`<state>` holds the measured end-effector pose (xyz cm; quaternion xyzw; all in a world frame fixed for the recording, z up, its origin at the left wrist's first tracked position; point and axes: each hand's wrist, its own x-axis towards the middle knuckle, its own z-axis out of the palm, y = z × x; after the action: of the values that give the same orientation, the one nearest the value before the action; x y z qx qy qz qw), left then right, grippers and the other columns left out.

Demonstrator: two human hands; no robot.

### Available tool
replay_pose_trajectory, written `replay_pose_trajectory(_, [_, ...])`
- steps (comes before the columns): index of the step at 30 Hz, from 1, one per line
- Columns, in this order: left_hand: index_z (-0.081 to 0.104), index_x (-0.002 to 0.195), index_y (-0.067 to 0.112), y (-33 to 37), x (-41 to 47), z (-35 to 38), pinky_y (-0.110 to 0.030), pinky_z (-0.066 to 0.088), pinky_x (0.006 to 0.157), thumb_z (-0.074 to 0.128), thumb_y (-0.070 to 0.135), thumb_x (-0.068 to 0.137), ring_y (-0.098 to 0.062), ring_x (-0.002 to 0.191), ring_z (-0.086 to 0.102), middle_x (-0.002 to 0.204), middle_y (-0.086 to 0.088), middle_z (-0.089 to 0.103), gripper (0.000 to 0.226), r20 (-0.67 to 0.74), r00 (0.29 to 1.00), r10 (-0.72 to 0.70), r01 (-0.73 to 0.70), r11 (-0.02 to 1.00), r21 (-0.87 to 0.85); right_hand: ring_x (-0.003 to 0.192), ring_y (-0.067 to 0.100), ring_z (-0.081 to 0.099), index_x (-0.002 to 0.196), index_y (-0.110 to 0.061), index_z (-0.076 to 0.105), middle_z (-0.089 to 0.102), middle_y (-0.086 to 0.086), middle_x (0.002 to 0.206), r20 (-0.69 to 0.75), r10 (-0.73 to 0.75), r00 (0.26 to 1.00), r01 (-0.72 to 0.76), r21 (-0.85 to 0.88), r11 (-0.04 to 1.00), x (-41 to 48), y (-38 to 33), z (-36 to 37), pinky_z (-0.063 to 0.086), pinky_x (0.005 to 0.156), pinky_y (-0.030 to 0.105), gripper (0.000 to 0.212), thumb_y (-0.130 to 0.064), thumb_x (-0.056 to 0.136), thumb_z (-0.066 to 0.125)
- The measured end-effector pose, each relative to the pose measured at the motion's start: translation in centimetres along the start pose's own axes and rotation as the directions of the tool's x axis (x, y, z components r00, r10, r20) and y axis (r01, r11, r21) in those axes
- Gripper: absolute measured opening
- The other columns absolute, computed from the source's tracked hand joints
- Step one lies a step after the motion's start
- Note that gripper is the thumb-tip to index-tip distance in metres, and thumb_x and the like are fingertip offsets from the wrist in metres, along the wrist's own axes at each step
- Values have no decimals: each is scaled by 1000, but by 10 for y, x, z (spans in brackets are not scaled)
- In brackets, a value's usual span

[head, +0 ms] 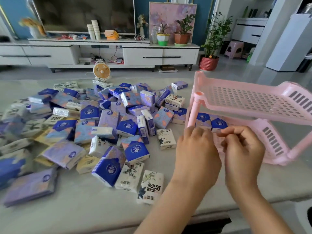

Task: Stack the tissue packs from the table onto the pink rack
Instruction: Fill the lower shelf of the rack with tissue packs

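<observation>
Squaring tissue packs [211, 123] low in the pink rack [253, 102]; left hand [197, 149] and right hand [243, 149] curl at their front edges, can't tell if either grip pinches. Push them snug to the corner, loads more on the tabletop [84, 208]

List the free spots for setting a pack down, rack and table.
Top shelf: fully bare. Lower shelf: two packs at its left back, left hand and right hand in front of them; its right part looks bare. Table: bare strip along the near edge, below the pile. Crowded: the pile covers the table's left and middle.
</observation>
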<state>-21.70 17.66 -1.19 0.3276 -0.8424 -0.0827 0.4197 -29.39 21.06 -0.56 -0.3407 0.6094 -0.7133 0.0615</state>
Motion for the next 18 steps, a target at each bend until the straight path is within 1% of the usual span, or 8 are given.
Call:
replay_pose_trajectory(2, [62,90,14,-8,-22,-31,-26,43,75,40,16,78,-18,88,52,88,-1,64,25,-204,963,-178,163,983,-89,59,9,49,68,-15,61,62,-4,66,220,120,968,-115,-36,993,-10,-5,2,40,61,24,29,9,77,48])
replay_pose_trajectory(4, [57,98,19,-19,-47,-52,-19,34,82,43,17,78,-12,93,47,96,3,61,24,-366,892,-266,249,964,-95,61,6,52,79,-12,64,65,0,73,457,231,859,-210,-96,973,-20,-3,11,43,60,17,24,9,80,51])
replay_pose_trajectory(6, [53,103,22,-34,-66,-64,-21,34,87,43,19,77,-13,99,45,105,1,59,28,-421,849,-321,319,945,-77,67,3,55,87,-17,64,66,-2,80,568,241,787,-168,-178,970,-34,3,23,43,61,9,18,0,83,57])
replay_pose_trajectory(8, [51,108,21,-51,-79,-73,-28,33,91,43,20,77,-18,106,43,115,-6,57,33,-420,835,-356,390,921,-5,74,1,54,94,-22,61,61,-8,87,614,206,762,-92,-211,973,-45,8,34,41,66,7,13,-14,83,63])
replay_pose_trajectory(9, [49,111,21,-59,-84,-77,-32,32,92,46,21,76,-21,109,41,119,-9,56,35,-409,830,-378,437,898,57,79,1,53,99,-25,59,58,-11,92,643,194,741,-64,-220,973,-50,8,40,40,69,7,18,-26,82,65])
replay_pose_trajectory(12, [51,120,13,-74,-95,-88,-46,38,90,68,11,74,-35,114,42,127,-18,51,49,-343,763,-548,621,768,153,95,2,49,116,-31,50,52,-13,105,707,125,696,103,-271,957,-57,6,55,37,77,8,48,-52,73,57])
replay_pose_trajectory(15, [49,127,12,-74,-96,-101,-41,37,89,68,19,79,-34,116,44,130,-13,48,52,-243,629,-738,776,616,136,109,8,46,127,-28,44,47,-12,112,716,46,697,299,-348,889,-63,5,68,36,88,20,59,-59,78,58])
replay_pose_trajectory(18, [47,123,18,-73,-95,-105,-34,36,79,60,31,85,-26,111,48,124,-7,51,42,-180,579,-795,815,560,148,117,15,45,130,-26,36,49,-6,124,732,20,680,445,-434,783,-72,10,82,38,94,29,77,-75,71,45])
